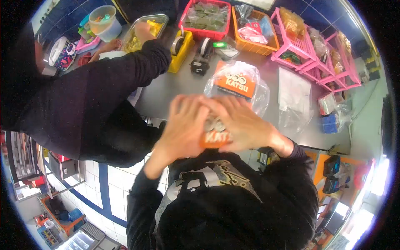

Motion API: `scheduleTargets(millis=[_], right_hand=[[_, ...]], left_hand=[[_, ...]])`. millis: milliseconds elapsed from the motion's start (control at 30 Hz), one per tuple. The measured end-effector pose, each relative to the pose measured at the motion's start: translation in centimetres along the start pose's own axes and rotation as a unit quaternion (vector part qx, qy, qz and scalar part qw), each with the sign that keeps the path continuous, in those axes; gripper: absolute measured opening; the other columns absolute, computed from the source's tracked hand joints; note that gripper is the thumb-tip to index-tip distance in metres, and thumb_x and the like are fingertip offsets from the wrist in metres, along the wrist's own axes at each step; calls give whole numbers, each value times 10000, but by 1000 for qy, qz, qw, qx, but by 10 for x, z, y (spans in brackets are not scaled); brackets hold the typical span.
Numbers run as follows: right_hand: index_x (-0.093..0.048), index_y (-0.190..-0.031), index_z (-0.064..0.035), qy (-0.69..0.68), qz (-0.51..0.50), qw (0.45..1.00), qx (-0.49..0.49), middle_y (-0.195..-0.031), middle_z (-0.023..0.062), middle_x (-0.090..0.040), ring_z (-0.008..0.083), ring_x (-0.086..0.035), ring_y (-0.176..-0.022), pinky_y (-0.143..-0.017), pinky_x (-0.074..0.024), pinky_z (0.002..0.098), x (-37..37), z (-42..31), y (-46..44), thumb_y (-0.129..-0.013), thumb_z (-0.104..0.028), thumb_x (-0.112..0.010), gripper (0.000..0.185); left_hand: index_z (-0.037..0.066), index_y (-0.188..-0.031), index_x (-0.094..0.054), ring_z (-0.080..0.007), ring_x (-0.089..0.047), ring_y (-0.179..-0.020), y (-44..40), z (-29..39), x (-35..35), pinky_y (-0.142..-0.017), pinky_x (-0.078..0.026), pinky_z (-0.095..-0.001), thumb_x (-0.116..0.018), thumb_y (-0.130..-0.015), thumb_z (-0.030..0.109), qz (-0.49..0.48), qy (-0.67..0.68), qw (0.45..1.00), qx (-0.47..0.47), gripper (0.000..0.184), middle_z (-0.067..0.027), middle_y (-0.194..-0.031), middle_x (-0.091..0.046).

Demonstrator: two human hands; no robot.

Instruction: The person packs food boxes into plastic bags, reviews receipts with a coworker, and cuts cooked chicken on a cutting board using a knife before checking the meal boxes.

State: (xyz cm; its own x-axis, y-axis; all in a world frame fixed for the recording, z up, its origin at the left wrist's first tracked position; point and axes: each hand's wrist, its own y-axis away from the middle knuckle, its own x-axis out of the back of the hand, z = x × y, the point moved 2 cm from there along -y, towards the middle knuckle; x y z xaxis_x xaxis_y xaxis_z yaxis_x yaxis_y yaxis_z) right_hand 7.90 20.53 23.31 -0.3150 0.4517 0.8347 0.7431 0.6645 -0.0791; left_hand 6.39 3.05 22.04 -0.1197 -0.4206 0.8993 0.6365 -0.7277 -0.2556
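Note:
Close in front of my chest is an orange takeaway box (214, 139) with white KATSU lettering. My left hand (183, 125) is wrapped over its left side and my right hand (241, 123) over its right side. My fingertips meet at the far top edge and cover much of the box. Just beyond my fingers, a second orange KATSU box (235, 81) rests on the steel table (183, 89) in a clear plastic bag (261, 93).
To my left, another person's dark sleeve (125, 66) reaches to a glass tray (152, 18) of yellow food. A tape dispenser (200, 62), red basket (204, 29), orange basket (271, 43) and pink baskets (306, 54) line the back. White plastic bags (293, 89) lie at right.

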Motion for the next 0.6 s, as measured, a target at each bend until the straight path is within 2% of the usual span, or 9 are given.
scheduleTargets(millis=[167, 200, 233, 267, 333, 467, 533, 567, 600], right_hand=[[-239, -1417, -85, 93, -6, 981, -172, -1243, 217, -406, 393, -404, -1155, -880, -350, 508, -37, 94, 36, -452, -326, -829, 1157], [-239, -1417, -85, 91, -8, 981, -171, -1243, 217, -406, 393, -404, -1155, -880, -350, 508, -43, 111, 38, -452, -326, -829, 1157], [-238, -1419, -79, 129, 60, 970, -196, -1247, 219, -402, 397, -405, -1157, -885, -349, 512, -46, 128, 39, -437, -341, -833, 1178], [-236, -1421, -74, 165, 128, 953, -217, -1251, 221, -398, 401, -405, -1160, -891, -347, 517, -44, 138, 39, -423, -357, -838, 1200], [-246, -1412, -57, 129, 129, 960, -213, -1259, 233, -391, 412, -394, -1185, -901, -346, 536, -30, 131, 29, -424, -359, -838, 1191], [-251, -1399, -38, 58, 210, 957, -192, -1275, 243, -379, 422, -390, -1183, -933, -357, 515, -59, 131, 7, -455, -359, -829, 1152], [-252, -1384, -2, -82, 274, 953, -103, -1280, 235, -388, 417, -379, -1212, -1010, -328, 491, -91, 132, 4, -465, -315, -853, 1142], [-282, -1366, -30, -126, 279, 949, -71, -1295, 235, -365, 419, -383, -1203, -976, -346, 503, -106, 138, 7, -486, -327, -830, 1078], [-282, -1366, -30, -126, 278, 950, -65, -1295, 235, -365, 419, -383, -1203, -976, -346, 503, -118, 146, 14, -486, -327, -830, 1078]], left_hand=[[2, -1136, -404, -377, -407, -1201, -44, -16, -112, -1008, -254, -523, -804, -547, 188, 0, 81, 996, 20, 736, -239, -1244, -423], [20, -1157, -392, -398, -388, -1218, -43, -26, -123, -1025, -242, -537, -817, -555, 205, 124, 71, 987, 75, 760, -247, -1275, -397], [38, -1177, -380, -420, -368, -1234, -35, -37, -135, -1041, -229, -552, -829, -562, 222, 246, 57, 959, 130, 784, -255, -1306, -371], [38, -1177, -380, -420, -368, -1234, -22, -50, -159, -1041, -229, -552, -829, -562, 222, 246, 55, 958, 134, 784, -255, -1306, -371], [75, -1170, -445, -462, -311, -1269, 6, -75, -207, -1031, -264, -561, -841, -565, 249, 135, 129, 950, 250, 743, -281, -1389, -279], [84, -1131, -530, -477, -391, -1209, 10, -75, -221, -946, -378, -527, -768, -653, 172, 117, 137, 967, 179, 541, -295, -1357, -346], [60, -1129, -574, -465, -496, -1094, 17, -96, -230, -878, -447, -484, -640, -725, 74, 26, 211, 952, 220, 410, -286, -1270, -455], [63, -1210, -547, -451, -550, -989, 20, -108, -230, -850, -470, -466, -542, -738, 13, -67, 148, 961, 223, 474, -268, -1168, -532], [63, -1210, -547, -451, -550, -989, 22, -111, -219, -850, -470, -466, -542, -738, 13, -63, 144, 961, 227, 474, -268, -1168, -532]])
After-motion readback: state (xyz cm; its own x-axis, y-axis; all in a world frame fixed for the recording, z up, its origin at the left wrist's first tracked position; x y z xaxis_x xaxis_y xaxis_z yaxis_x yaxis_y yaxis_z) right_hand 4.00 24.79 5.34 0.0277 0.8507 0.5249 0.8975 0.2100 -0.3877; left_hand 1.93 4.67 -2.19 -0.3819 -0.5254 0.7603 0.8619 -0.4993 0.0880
